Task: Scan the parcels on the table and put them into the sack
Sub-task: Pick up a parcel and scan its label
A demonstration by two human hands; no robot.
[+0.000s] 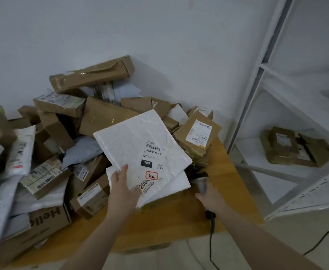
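My left hand [123, 189] grips the near edge of a flat white mailer [140, 141], holding it tilted up over the pile with its barcode label facing me. My right hand [211, 197] grips a handheld barcode scanner [201, 181], whose head sits just right of the mailer's lower corner. Its black cable [211, 240] hangs down off the table edge. A heap of brown cardboard parcels [93, 75] and white poly bags [21, 151] covers the wooden table [179, 217]. No sack is in view.
A box printed "Hello" [46, 217] sits at the near left edge. A white metal shelf rack [257, 90] stands to the right, with a few brown parcels [296, 147] on one shelf. A white wall is behind the pile.
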